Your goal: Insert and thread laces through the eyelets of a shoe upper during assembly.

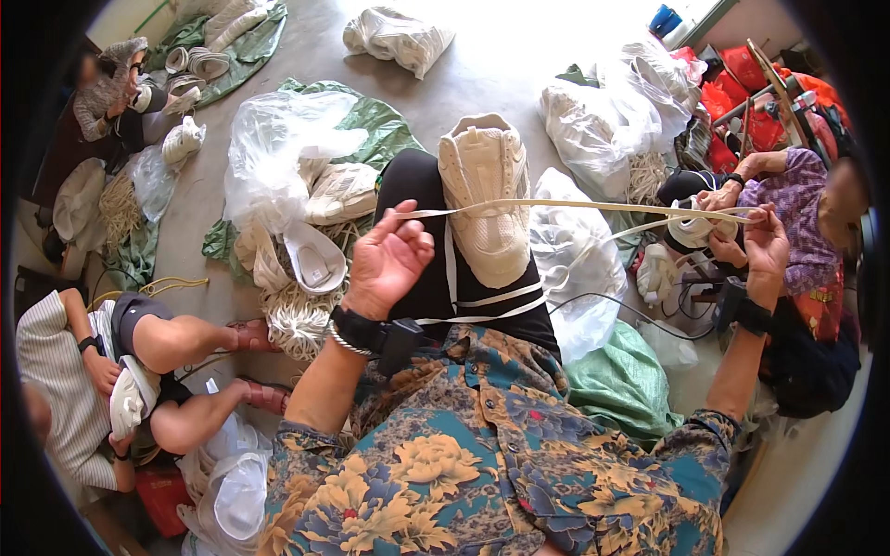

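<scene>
A cream high-top sneaker (487, 176) rests on my dark-trousered lap, its toe pointing toward me. A flat off-white shoelace (593, 203) is stretched across the front of the shoe, and more of its length loops over my thighs. My left hand (387, 264) pinches the lace between thumb and forefinger, just left of the shoe. Far out to the right, my right hand (766, 243) grips the other stretch of lace, arm extended. A second strand runs from near that hand back down toward my lap. Both my wrists wear black bands with small boxes.
Left of my knees lie loose sneakers (341, 195), a bundle of laces (301, 320) and clear plastic bags (278, 139). A green sack (621, 380) sits by my right thigh. People handling shoes sit at left, far left and right, the right one close to my right hand.
</scene>
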Demonstrator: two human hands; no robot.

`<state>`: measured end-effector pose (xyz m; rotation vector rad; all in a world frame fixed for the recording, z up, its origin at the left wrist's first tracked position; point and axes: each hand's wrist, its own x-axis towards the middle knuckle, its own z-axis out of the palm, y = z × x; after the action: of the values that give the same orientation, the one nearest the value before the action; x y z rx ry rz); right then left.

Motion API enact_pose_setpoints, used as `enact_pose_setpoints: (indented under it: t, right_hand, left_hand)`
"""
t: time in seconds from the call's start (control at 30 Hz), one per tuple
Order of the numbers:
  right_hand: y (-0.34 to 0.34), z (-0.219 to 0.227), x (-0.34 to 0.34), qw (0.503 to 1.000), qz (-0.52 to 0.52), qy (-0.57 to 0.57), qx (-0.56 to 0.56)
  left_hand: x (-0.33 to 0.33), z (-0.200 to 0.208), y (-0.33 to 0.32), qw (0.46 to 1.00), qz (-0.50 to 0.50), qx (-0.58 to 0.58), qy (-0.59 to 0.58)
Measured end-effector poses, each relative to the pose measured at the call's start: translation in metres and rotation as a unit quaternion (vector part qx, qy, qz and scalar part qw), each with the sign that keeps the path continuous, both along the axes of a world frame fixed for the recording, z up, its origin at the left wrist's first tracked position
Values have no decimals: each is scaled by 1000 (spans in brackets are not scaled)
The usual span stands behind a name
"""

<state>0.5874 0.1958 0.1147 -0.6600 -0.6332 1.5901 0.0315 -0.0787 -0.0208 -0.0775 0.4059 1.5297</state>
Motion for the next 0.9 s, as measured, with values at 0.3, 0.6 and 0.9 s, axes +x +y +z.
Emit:
enact_pose_setpoints:
  t: [0.3, 0.6, 0.9]
  right_hand:
    - [18, -16, 110, 995, -101, -8, -19]
    - [12, -2, 210, 993, -109, -41, 10]
    - [-53, 13, 245, 925, -368, -23, -89]
  left_hand:
    - [-121, -67, -99, 950, 212, -205, 102]
    - [-184, -109, -182, 865, 323, -372, 95]
    - [-283, -158, -333, 814, 483, -323, -5]
